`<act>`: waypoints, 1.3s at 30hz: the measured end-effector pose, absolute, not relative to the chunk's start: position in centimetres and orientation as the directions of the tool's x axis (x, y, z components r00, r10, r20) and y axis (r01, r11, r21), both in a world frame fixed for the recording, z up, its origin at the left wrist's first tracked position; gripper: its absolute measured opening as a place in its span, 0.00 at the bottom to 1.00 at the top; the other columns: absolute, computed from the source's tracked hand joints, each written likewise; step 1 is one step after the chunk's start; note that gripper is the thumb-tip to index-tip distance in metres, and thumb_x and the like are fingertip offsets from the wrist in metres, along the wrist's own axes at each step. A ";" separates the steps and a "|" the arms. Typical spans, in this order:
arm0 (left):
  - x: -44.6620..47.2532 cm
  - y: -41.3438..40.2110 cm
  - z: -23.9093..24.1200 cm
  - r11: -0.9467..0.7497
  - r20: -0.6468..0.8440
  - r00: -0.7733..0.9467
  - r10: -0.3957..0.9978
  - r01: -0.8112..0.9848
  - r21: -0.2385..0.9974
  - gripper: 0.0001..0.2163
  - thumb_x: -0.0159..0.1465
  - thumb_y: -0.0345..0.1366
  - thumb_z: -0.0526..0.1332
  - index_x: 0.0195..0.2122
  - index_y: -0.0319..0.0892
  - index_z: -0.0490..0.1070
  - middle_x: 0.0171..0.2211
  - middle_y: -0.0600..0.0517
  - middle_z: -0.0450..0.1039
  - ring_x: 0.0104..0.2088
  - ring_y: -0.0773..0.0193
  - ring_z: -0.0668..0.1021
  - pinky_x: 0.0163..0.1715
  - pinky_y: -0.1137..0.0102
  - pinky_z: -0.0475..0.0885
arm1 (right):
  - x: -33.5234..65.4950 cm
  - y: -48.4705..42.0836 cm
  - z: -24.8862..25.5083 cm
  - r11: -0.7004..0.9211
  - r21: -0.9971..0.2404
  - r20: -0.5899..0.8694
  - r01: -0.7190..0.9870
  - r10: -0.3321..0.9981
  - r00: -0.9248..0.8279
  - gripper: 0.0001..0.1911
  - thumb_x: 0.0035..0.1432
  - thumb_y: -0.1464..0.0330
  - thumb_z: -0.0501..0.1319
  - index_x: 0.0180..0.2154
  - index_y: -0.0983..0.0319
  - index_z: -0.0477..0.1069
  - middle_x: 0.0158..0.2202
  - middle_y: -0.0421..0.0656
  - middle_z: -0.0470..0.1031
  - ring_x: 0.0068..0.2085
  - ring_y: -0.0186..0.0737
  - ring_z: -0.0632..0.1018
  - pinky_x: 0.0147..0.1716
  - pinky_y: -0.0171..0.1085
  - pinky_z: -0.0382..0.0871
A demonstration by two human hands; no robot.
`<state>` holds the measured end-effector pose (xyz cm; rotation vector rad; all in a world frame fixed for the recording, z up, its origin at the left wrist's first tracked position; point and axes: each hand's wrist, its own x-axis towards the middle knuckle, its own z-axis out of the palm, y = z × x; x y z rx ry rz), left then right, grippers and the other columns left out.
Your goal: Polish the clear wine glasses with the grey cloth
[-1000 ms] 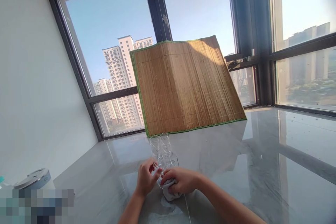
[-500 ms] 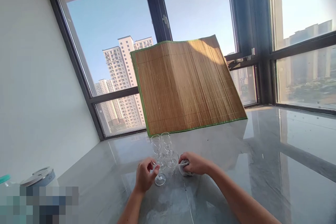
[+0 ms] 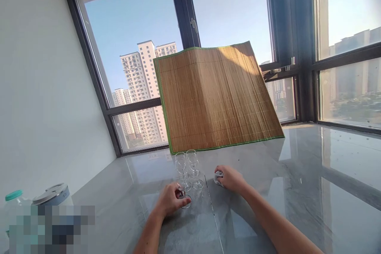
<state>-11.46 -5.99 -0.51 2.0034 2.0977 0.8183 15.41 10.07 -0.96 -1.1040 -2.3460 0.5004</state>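
My left hand (image 3: 172, 200) is closed around a small stemmed glass, with thumb and fingers near its stem. Only part of that glass's round foot (image 3: 187, 205) shows; the hand hides most of the rest. Just beyond it, several clear stemmed glasses stand upright, close together, among them a left one (image 3: 180, 160) and a right one (image 3: 192, 158). Off to the right, my right hand (image 3: 228, 177) grips a crumpled pale cloth (image 3: 218, 179) on the glossy grey surface (image 3: 253, 222).
A bamboo mat (image 3: 220, 99) with green edging leans against the window behind the glasses. At the lower left are a lidded cup (image 3: 52, 196) and a bottle with a teal cap (image 3: 13, 195), partly blurred. A white wall (image 3: 44, 87) rises on the left.
My left hand has lowered around the glass, its thumb now over the foot. My right hand with the cloth has shifted right and slightly away. The view has turned slightly left.
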 end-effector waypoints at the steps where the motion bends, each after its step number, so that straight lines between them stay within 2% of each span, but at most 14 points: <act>1: -11.4 -6.1 -0.4 -0.013 0.262 -0.118 0.958 0.894 0.449 0.20 0.48 0.54 0.69 0.27 0.41 0.72 0.23 0.56 0.68 0.24 0.67 0.67 0.25 0.73 0.58 | 15.7 10.4 -1.1 0.584 -0.513 0.282 0.629 0.807 -0.519 0.13 0.51 0.73 0.59 0.39 0.58 0.76 0.43 0.47 0.78 0.43 0.45 0.76 0.36 0.36 0.60; 6: -10.8 -6.5 0.1 0.020 0.238 -0.140 0.961 0.896 0.444 0.20 0.46 0.51 0.71 0.33 0.42 0.74 0.27 0.54 0.73 0.28 0.64 0.71 0.28 0.72 0.61 | 16.7 11.5 -1.8 0.530 -0.498 0.296 0.686 0.848 -0.440 0.12 0.55 0.72 0.57 0.41 0.59 0.74 0.44 0.49 0.76 0.43 0.45 0.76 0.34 0.37 0.59; 13: -10.1 -6.8 0.9 0.009 0.256 -0.134 0.957 0.899 0.438 0.15 0.51 0.48 0.68 0.29 0.42 0.73 0.25 0.54 0.71 0.27 0.65 0.71 0.28 0.72 0.61 | 16.8 11.8 -2.0 0.566 -0.474 0.254 0.675 0.822 -0.511 0.12 0.59 0.67 0.56 0.44 0.58 0.73 0.46 0.49 0.76 0.41 0.45 0.77 0.32 0.38 0.59; 15: -10.2 -6.6 0.6 0.004 0.271 -0.137 0.953 0.898 0.440 0.13 0.52 0.47 0.67 0.29 0.42 0.73 0.26 0.54 0.72 0.27 0.65 0.71 0.28 0.72 0.62 | 16.8 11.7 -1.9 0.580 -0.466 0.237 0.668 0.810 -0.537 0.15 0.56 0.64 0.60 0.46 0.58 0.72 0.47 0.49 0.75 0.42 0.47 0.77 0.31 0.38 0.58; 17: -10.2 -6.3 0.2 -0.022 0.287 -0.120 0.950 0.894 0.448 0.11 0.53 0.44 0.66 0.29 0.42 0.74 0.25 0.54 0.72 0.27 0.65 0.72 0.28 0.72 0.62 | 16.9 11.5 -1.6 0.603 -0.456 0.214 0.655 0.788 -0.577 0.22 0.50 0.62 0.65 0.48 0.58 0.71 0.49 0.50 0.74 0.43 0.50 0.77 0.31 0.38 0.57; 20: -10.2 -6.1 -0.1 -0.106 0.368 -0.071 0.927 0.892 0.438 0.08 0.56 0.40 0.63 0.25 0.42 0.74 0.26 0.53 0.73 0.28 0.65 0.72 0.30 0.71 0.64 | 16.9 11.3 -1.4 0.635 -0.461 0.207 0.620 0.757 -0.620 0.23 0.49 0.66 0.64 0.49 0.58 0.69 0.50 0.51 0.74 0.45 0.50 0.76 0.32 0.38 0.57; 24: -9.1 -6.5 0.3 -0.226 0.480 0.015 0.877 0.895 0.385 0.07 0.58 0.37 0.62 0.25 0.42 0.73 0.27 0.51 0.74 0.30 0.63 0.73 0.33 0.70 0.66 | 16.7 11.4 -1.6 0.622 -0.501 0.254 0.602 0.771 -0.585 0.20 0.51 0.71 0.60 0.48 0.58 0.68 0.50 0.49 0.76 0.44 0.48 0.77 0.33 0.38 0.56; 28: -4.9 -5.8 0.9 -0.348 0.539 0.112 0.835 0.865 0.361 0.07 0.63 0.36 0.58 0.31 0.44 0.74 0.36 0.48 0.76 0.38 0.60 0.76 0.40 0.68 0.69 | 16.4 11.8 -2.1 0.562 -0.559 0.274 0.610 0.819 -0.503 0.25 0.51 0.72 0.59 0.53 0.58 0.65 0.48 0.48 0.77 0.45 0.47 0.77 0.34 0.38 0.57; 31: 0.1 -3.4 0.5 -0.421 0.526 0.184 0.830 0.826 0.376 0.09 0.66 0.37 0.55 0.34 0.44 0.73 0.38 0.47 0.76 0.41 0.58 0.76 0.42 0.66 0.69 | 16.5 12.4 -2.4 0.495 -0.636 0.284 0.591 0.863 -0.418 0.29 0.51 0.72 0.59 0.56 0.59 0.61 0.43 0.48 0.77 0.43 0.46 0.76 0.36 0.38 0.59; 34: 4.2 -0.6 -0.5 -0.398 0.492 0.139 0.860 0.787 0.472 0.13 0.69 0.42 0.51 0.34 0.44 0.73 0.37 0.44 0.77 0.40 0.56 0.78 0.39 0.65 0.69 | 17.0 13.3 -2.4 0.414 -0.733 0.268 0.539 0.905 -0.330 0.32 0.50 0.71 0.59 0.57 0.58 0.58 0.36 0.43 0.76 0.38 0.44 0.76 0.36 0.39 0.62; 37: 5.1 0.9 -1.1 -0.329 0.462 0.044 0.886 0.761 0.559 0.16 0.71 0.43 0.47 0.38 0.44 0.73 0.34 0.45 0.79 0.34 0.57 0.79 0.33 0.66 0.67 | 17.5 14.1 -2.0 0.333 -0.826 0.248 0.454 0.939 -0.238 0.33 0.48 0.71 0.58 0.57 0.58 0.56 0.39 0.44 0.74 0.38 0.43 0.76 0.35 0.38 0.66; 39: 4.2 0.9 -1.1 -0.301 0.455 0.010 0.890 0.762 0.572 0.17 0.71 0.43 0.46 0.41 0.43 0.72 0.32 0.47 0.80 0.32 0.58 0.80 0.31 0.67 0.66 | 17.7 14.2 -1.4 0.296 -0.875 0.232 0.383 0.951 -0.203 0.33 0.48 0.71 0.57 0.57 0.59 0.55 0.41 0.45 0.73 0.37 0.42 0.76 0.33 0.37 0.67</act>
